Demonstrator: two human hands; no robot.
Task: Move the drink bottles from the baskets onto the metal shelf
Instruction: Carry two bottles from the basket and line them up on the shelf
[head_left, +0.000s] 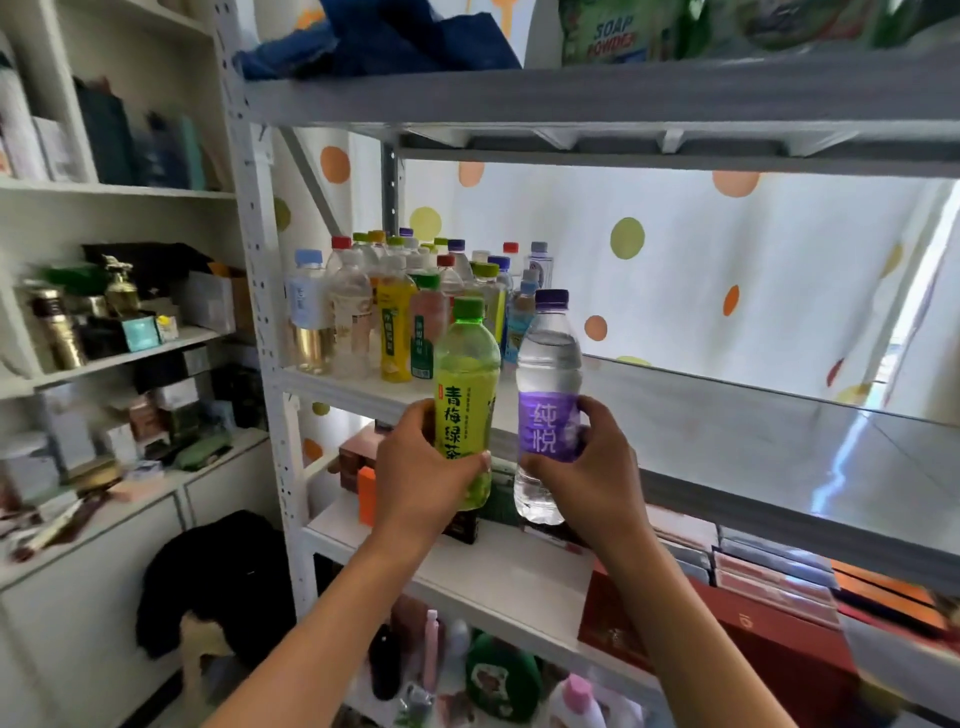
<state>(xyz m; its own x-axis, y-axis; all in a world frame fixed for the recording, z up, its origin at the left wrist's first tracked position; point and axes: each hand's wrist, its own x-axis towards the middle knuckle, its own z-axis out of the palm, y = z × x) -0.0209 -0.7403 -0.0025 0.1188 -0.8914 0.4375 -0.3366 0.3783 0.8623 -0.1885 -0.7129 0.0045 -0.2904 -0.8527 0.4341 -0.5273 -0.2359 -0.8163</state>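
Note:
My left hand (423, 470) grips a green tea bottle (466, 379) with a green cap and yellow-green label. My right hand (592, 470) grips a clear water bottle (548, 364) with a purple cap and purple label. Both bottles are upright, side by side, held just in front of the front edge of the metal shelf (753, 415). Several drink bottles (395, 306) stand crowded at the shelf's left end. No basket is in view.
The shelf's right part shows bare, shiny surface. The shelf above (597, 98) carries blue cloth and soap powder bags. The shelf below (498, 577) holds boxes and flat packs. A white cabinet (109, 364) with small goods stands left. A dotted curtain hangs behind.

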